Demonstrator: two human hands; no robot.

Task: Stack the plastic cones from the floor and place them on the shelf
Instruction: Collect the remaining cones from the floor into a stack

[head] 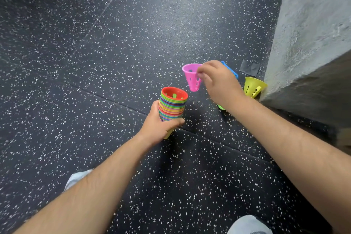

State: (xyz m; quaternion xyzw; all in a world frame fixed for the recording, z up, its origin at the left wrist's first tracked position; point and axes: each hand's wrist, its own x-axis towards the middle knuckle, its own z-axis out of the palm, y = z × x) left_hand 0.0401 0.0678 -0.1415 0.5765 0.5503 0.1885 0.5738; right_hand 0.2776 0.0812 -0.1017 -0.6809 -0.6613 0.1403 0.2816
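My left hand [158, 126] grips a tall stack of nested coloured cones [172, 105], wide ends up, with a red cone on top. Just above and to the right of the stack, my right hand [218, 81] pinches the rim of a pink cone [191, 76], holding it wide end up in the air. On the floor near the wall lie a yellow-green cone [253, 87] on its side, a blue cone [230, 69] mostly hidden behind my right hand, and a green cone [220, 107] of which only an edge shows under my wrist.
Black speckled rubber floor [114, 62] fills the view. A grey concrete wall [307, 43] rises at the right, with a dark patch of tape [249, 68] on the floor at its foot. My shoes [248, 225] show at the bottom edge. No shelf is in view.
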